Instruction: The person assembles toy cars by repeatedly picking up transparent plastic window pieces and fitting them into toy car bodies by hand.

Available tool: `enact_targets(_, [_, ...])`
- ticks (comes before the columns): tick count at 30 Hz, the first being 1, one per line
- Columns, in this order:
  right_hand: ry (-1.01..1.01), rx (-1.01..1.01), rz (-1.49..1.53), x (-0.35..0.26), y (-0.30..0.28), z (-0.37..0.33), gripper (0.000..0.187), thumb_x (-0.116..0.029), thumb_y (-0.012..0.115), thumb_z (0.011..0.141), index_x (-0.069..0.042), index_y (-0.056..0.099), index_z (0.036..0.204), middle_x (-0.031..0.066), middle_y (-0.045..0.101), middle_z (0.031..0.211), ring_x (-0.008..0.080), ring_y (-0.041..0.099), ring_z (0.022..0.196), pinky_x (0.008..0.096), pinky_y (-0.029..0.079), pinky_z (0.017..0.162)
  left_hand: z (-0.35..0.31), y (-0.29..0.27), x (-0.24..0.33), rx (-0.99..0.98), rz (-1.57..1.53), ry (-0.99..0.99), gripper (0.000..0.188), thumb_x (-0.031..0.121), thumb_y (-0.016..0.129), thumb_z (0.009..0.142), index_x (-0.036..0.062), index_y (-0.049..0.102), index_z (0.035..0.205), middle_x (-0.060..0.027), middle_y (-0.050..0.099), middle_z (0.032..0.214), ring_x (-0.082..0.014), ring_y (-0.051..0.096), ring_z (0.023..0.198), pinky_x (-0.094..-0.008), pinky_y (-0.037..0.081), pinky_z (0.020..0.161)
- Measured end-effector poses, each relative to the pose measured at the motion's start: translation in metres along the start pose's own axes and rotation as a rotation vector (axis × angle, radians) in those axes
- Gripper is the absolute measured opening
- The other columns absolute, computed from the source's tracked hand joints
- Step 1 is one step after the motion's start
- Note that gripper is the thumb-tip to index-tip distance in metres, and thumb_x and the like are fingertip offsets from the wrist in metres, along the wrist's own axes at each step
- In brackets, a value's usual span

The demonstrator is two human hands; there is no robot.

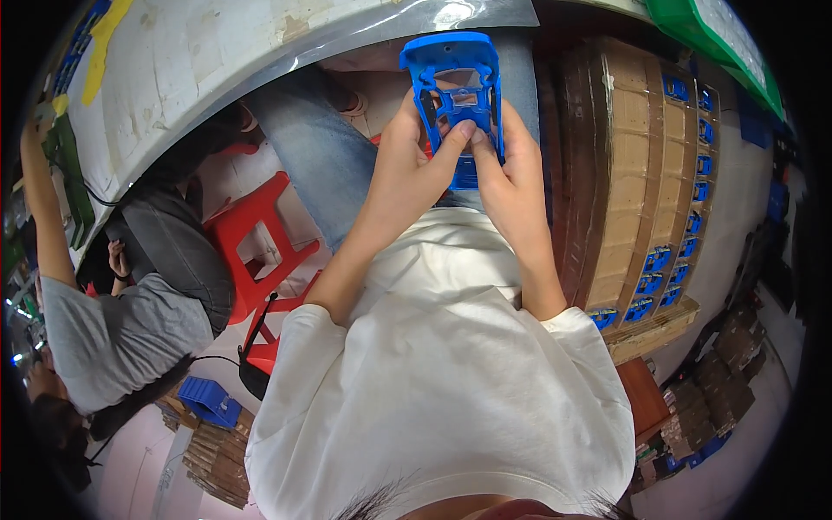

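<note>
Across the top runs the worktop (217, 52), its edge near the blue plastic frame (471, 110), so a careless lift could knock the two together. To the right, the cardboard stack (626, 165) stands near the right elbow; a wide swing might bump it. The frame is held up in front of the white shirt (451, 347), so a loosened grip would likely drop it. Left hand (413, 163) and right hand (513, 160) pinch its sides, thumbs on its middle; pressing too hard could crack it
</note>
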State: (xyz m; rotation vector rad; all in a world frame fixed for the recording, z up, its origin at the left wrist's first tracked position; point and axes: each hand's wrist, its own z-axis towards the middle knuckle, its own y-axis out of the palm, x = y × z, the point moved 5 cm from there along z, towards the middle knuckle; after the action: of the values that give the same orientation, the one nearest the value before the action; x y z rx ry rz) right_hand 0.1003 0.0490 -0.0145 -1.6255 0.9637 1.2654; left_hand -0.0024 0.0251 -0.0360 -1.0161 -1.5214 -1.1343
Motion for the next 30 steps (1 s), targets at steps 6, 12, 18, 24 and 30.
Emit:
enact_targets(6, [0.017,0.033,0.152,0.007,-0.002,-0.001,0.021,0.001,0.042,0.084,0.0,0.048,0.104,0.0108,0.059,0.085,0.0122,0.055,0.075,0.026,0.045,0.069,-0.002,0.004,0.002,-0.064,-0.121,-0.056,0.038,-0.002,0.051,0.082,-0.0008,0.039,0.118,-0.0058,0.055,0.097,-0.0083,0.051,0.084,-0.0229,0.043,0.073])
enact_targets(12, [0.01,0.037,0.173,0.008,-0.002,0.001,0.021,0.0,0.043,0.085,0.001,0.049,0.105,0.0108,0.058,0.088,0.0125,0.054,0.081,0.0267,0.044,0.073,-0.005,0.003,-0.004,-0.033,-0.09,-0.048,0.037,0.0,0.052,0.083,-0.0017,0.039,0.118,-0.0053,0.055,0.096,-0.0088,0.052,0.086,-0.0222,0.043,0.075])
enact_targets(18, [0.016,0.03,0.17,0.01,0.0,0.002,0.018,-0.001,0.044,0.085,0.001,0.05,0.103,0.0103,0.059,0.087,0.0117,0.054,0.08,0.0252,0.043,0.074,0.0,0.003,-0.003,-0.008,-0.125,-0.02,0.027,0.002,0.056,0.082,-0.0027,0.05,0.108,-0.0049,0.058,0.093,-0.0076,0.053,0.084,-0.0219,0.043,0.074])
enact_targets(24, [0.011,0.031,0.162,0.009,0.002,0.003,0.017,-0.001,0.045,0.085,0.001,0.05,0.101,0.0104,0.06,0.086,0.0116,0.054,0.08,0.0254,0.043,0.074,-0.002,-0.001,-0.006,0.033,-0.135,-0.03,0.023,0.003,0.058,0.081,-0.0032,0.053,0.103,-0.0059,0.06,0.093,-0.0079,0.053,0.083,-0.0212,0.043,0.075])
enact_targets(30, [-0.003,0.064,0.109,0.013,0.002,0.002,0.016,-0.001,0.045,0.085,0.0,0.051,0.1,0.0106,0.06,0.083,0.0106,0.054,0.076,0.0252,0.044,0.07,-0.003,0.0,-0.011,0.073,-0.107,-0.021,0.022,0.003,0.059,0.08,-0.0022,0.054,0.101,-0.0054,0.06,0.09,-0.0074,0.053,0.082,-0.0212,0.043,0.073])
